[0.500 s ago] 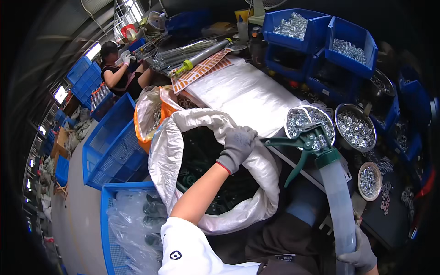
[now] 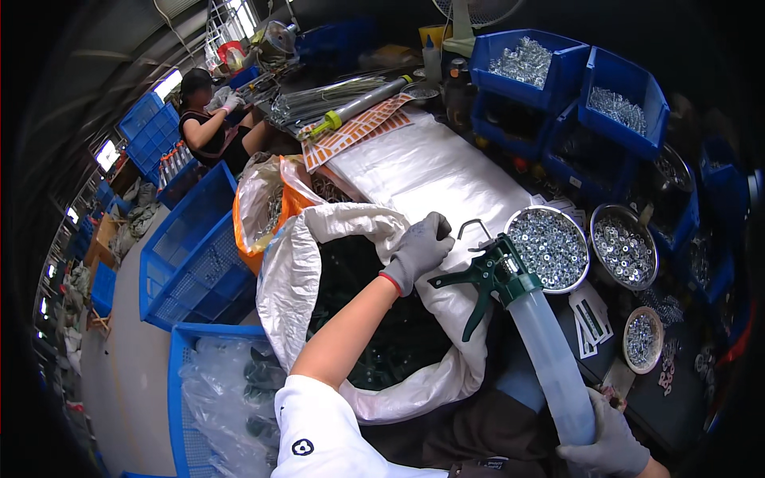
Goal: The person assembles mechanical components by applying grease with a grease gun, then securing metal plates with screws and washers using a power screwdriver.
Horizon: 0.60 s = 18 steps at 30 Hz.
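Note:
A caulking gun with a dark green handle and trigger and a translucent white barrel [image 2: 550, 370] slants across the right side. My gloved right hand [image 2: 610, 442] is wrapped round the barrel's lower end. Its green trigger end points up and left, with a bent metal rod [image 2: 474, 226] sticking out above. Left of that rod is my gloved left hand [image 2: 422, 251], its fingers curled closed; anything inside them is hidden. My left forearm passes over an open white woven sack [image 2: 287, 279] with dark green parts inside.
Metal bowls of washers [image 2: 550, 248] and small hardware stand at the right, below blue bins [image 2: 526, 68] of fasteners. White sheeting [image 2: 430, 167] covers the bench. Blue crates [image 2: 199, 247] and an orange-edged bag [image 2: 249, 253] are at the left. Another person [image 2: 211, 127] sits farther back.
The caulking gun has shifted left and swung, and its bent rod now shows above the handle. My right hand moved slightly left and up with it. My left hand stays closed near the sack's rim.

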Available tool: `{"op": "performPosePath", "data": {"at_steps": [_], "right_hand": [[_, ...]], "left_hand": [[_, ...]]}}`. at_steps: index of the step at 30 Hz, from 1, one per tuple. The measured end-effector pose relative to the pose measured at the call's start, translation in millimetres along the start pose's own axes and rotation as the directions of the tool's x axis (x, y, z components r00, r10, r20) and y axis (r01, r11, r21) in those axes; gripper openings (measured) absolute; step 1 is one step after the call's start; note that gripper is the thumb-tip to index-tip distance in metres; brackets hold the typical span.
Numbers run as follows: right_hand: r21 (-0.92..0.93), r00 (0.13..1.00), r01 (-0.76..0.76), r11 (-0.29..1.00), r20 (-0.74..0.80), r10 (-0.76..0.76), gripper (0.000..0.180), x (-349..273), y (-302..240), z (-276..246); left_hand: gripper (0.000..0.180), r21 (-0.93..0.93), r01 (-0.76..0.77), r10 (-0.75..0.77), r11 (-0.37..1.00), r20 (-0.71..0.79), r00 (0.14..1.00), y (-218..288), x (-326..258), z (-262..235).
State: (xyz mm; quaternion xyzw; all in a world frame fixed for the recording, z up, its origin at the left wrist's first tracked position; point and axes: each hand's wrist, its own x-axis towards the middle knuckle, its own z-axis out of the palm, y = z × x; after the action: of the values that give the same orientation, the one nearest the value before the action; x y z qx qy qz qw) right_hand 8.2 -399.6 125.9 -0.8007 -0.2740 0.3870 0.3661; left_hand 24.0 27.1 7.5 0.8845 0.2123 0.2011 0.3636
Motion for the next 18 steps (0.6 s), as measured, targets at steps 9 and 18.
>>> {"op": "performPosePath", "data": {"at_steps": [9, 18], "right_hand": [[-0.025, 0.998, -0.052, 0.998, 0.017, 0.053, 0.097, 27, -17, 1], [0.379, 0.922, -0.342, 0.86, 0.309, 0.231, 0.083, 53, -36, -21]], "left_hand": [[0.028, 0.037, -0.075, 0.078, 0.996, -0.066, 0.995, -17, 3, 7], [0.021, 0.145, -0.351, 0.38, 0.925, -0.319, 0.868, 26, 14, 4]]}}
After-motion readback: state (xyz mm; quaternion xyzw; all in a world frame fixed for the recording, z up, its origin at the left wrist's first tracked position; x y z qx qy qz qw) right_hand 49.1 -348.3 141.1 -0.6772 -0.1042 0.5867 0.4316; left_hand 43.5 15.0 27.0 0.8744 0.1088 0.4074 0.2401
